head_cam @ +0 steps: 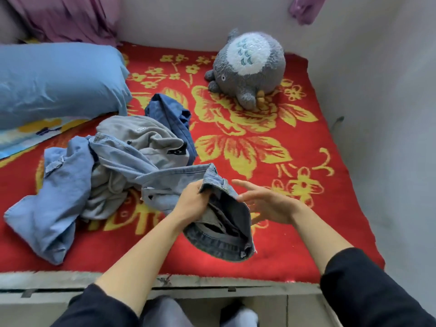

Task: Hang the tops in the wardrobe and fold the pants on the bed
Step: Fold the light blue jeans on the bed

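A heap of clothes lies on the red flowered bed [295, 142]. My left hand [191, 204] grips the waistband of a pair of light blue jeans [219, 223], lifted a little above the blanket near the front edge. My right hand [266, 201] hovers just right of the waistband, fingers spread and holding nothing. Left of the jeans lie a grey garment [141, 138], a light blue garment [54, 199] and, behind them, a dark blue garment [169, 112]. The jeans' legs trail back into the heap.
A blue pillow [59, 81] lies at the back left. A grey plush toy [247, 67] sits at the back of the bed. White walls close the back and right sides. Purple cloth [68, 17] hangs at the top left.
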`<state>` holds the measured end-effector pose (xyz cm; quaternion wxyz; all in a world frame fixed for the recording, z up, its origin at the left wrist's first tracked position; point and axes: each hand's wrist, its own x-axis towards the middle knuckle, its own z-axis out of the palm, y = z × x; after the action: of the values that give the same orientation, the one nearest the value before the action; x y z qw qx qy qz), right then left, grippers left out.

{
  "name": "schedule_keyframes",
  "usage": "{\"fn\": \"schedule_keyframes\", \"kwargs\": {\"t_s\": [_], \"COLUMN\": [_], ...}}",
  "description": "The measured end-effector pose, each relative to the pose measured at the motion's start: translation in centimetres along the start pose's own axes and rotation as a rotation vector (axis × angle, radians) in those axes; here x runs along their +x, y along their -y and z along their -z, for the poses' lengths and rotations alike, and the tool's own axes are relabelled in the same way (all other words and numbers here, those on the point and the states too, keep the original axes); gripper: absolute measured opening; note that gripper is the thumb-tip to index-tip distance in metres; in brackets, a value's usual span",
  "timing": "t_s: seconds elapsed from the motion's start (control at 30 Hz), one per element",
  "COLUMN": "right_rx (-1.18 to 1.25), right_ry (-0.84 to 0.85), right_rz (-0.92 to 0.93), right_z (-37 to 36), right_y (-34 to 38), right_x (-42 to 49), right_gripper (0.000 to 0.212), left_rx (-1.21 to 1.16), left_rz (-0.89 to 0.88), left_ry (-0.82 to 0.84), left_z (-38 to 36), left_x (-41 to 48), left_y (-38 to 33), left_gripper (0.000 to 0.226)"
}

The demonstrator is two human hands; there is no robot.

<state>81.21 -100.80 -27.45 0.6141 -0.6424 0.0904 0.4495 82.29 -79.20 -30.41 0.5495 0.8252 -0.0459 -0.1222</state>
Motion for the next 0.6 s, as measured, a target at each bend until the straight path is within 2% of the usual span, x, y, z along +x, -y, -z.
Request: {"fn": "schedule_keyframes", "kwargs": {"t_s": [0.07, 0.1, 0.2, 0.3, 0.43, 0.6], "right_rx": [-0.190, -0.245, -0.252, -0.067, 0.376, 0.602], "right_ry": [-0.047, -0.068, -0.185, -0.454, -0.750, -0.946], "right_rz": [0.016, 0.042, 0.157, 0.224, 0.291, 0.471], "right_z": [0.8, 1.2, 2.0, 4.1, 7.6, 11.2], "right_y": [-0.2, -0.3, -0.5, 0.7, 3.9, 8.6], "right_x": [-1.1, -1.6, -2.9, -3.7, -5.7, -10.4], "right_gripper": [0.085, 0.078, 0.035, 0.013, 0.012, 0.009], "left_rx": [-0.128, -0.163, -0.116, -0.029, 0.227, 0.187], "left_rz": [0.049, 0.073, 0.113, 0.180, 0.184, 0.206], "left_ry": [0.041, 0.077, 0.171, 0.184, 0.171, 0.496], "left_z": [-2.4, -3.3, -4.6, -4.1, -2.1, 0.0], "left_x": [-1.1, -1.5, -2.1, -2.2, -2.5, -2.2], "left_y": [-2.1, -3.1, -5.9, -8.4, -11.5, -16.0], "left_gripper": [0.026, 0.023, 0.019, 0.029, 0.043, 0.044]}}
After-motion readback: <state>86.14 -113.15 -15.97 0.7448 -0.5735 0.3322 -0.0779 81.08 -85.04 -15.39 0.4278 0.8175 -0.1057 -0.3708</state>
